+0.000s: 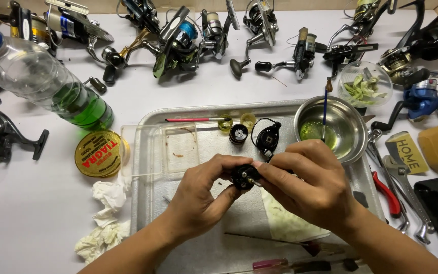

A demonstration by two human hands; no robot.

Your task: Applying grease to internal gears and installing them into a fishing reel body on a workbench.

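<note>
Steel bowl (352,133) — greenish liquid, blue brush (324,109)

A white table (21,223) carries everything, with a metal tray (143,203) at its middle as the landmark. Left of the tray lie a round yellow tin (97,153) and crumpled tissues (105,218); farther left, a plastic bottle (41,81) on its side. Beyond the tray sits a row of fishing reels (178,40). To its right lie red-handled pliers (389,195) and a wrench (406,195).
</note>
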